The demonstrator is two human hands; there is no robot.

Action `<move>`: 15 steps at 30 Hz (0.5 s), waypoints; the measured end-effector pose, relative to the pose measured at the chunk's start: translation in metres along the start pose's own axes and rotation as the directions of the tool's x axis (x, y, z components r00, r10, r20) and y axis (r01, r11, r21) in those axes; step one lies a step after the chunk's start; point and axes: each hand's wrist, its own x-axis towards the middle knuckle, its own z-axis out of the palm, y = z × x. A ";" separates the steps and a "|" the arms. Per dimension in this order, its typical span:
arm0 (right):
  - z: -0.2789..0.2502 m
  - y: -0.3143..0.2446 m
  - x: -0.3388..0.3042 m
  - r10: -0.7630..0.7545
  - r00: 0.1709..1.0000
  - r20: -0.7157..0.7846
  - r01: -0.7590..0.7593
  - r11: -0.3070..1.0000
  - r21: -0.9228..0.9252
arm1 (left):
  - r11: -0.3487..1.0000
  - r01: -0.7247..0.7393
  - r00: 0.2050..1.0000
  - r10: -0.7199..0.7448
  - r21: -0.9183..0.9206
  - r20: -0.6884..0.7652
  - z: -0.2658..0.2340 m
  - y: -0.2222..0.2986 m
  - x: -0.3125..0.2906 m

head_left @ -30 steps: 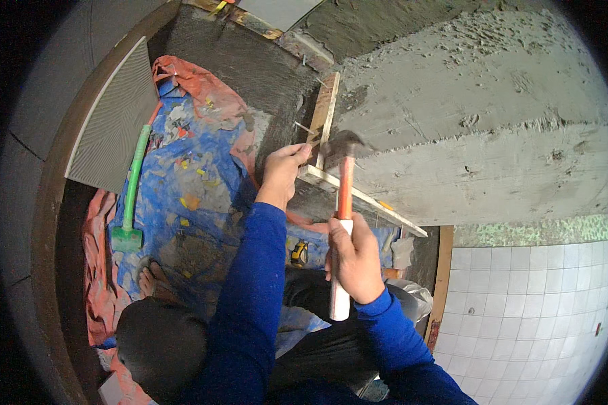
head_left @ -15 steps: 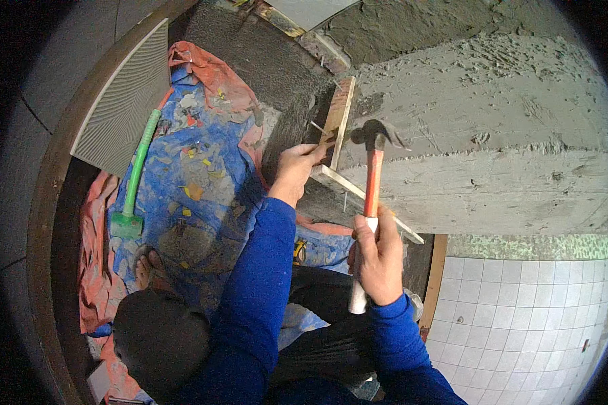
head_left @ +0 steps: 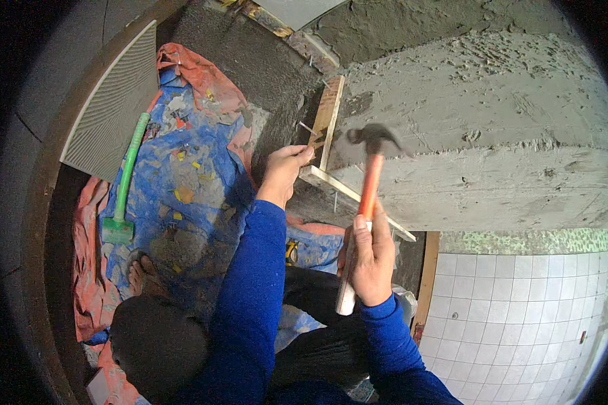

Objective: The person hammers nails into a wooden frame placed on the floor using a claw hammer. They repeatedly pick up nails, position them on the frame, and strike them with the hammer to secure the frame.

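Observation:
My right hand (head_left: 373, 263) is closed around the white grip of a claw hammer (head_left: 370, 185) with an orange shaft. Its dark head is raised, slightly blurred, to the right of a short wooden strip (head_left: 328, 111) set against the cement ledge. My left hand (head_left: 282, 174) has its fingers bent at the lower end of that strip, thumb side up, and seems to grip it. Just above these fingers a nail (head_left: 307, 127) sticks out from the strip. A second, longer wooden strip (head_left: 358, 196) meets the first at a corner, with another nail (head_left: 336, 201) jutting from it.
Rough grey cement (head_left: 466, 169) fills the right side, above white wall tiles (head_left: 513, 290). To the left, a green-handled mallet (head_left: 130, 169) and a ridged-back tile (head_left: 118, 104) lie by a dirty blue sheet (head_left: 209, 202) strewn with debris. My bare foot (head_left: 147, 275) rests there.
The view has shifted a little, so the surroundings sit further left. Relative to the strip, the hammer has drawn slightly away to the right and tilted. My left hand keeps its place at the strip.

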 end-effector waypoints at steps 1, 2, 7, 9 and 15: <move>0.002 0.003 0.001 -0.052 0.997 -0.053 0.050 0.998 -0.045 | 1.000 0.017 1.000 -0.017 0.000 -0.006 0.000 0.000 0.000; 0.004 0.005 0.000 0.027 1.000 -0.002 -0.027 0.997 -0.071 | 1.000 0.002 1.000 -0.002 -0.016 0.006 0.000 0.000 0.000; 0.005 0.004 0.003 0.212 0.967 0.141 -0.206 0.977 -0.056 | 0.998 0.056 0.998 -0.055 -0.027 0.020 0.002 0.007 -0.003; 0.002 0.000 0.001 0.161 0.974 0.162 -0.155 0.987 -0.051 | 0.999 0.041 0.999 -0.042 -0.023 -0.033 0.003 0.007 -0.003; 0.008 0.011 0.000 -0.191 0.981 0.033 0.192 0.940 -0.281 | 0.999 0.046 0.999 -0.046 -0.016 0.022 -0.002 0.001 0.001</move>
